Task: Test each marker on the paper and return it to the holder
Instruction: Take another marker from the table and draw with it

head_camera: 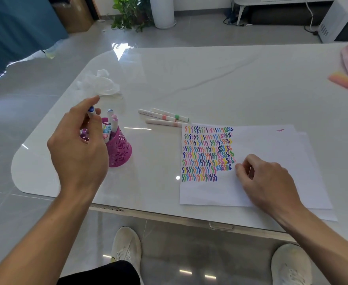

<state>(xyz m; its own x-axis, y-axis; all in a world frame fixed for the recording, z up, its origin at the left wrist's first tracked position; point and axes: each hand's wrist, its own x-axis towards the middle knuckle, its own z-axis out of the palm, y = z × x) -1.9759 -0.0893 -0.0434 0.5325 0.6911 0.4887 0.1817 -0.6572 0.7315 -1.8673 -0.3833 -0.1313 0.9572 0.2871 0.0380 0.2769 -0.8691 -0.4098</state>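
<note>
- right hand: fingers loosely curled, tips resting on paper just right of the squiggles, nothing seen held
- left hand: thumb and fingers pinch blue-capped marker
- holder: just below those fingers
- loose markers: beyond, right of left fingers

The left hand pinches a white marker with a dark blue cap just above the pink cut-out holder, where other capped markers stand upright. The right hand rests with curled fingers on the paper, just right of rows of colored squiggles. Three loose markers lie on the white bench between holder and paper
</note>
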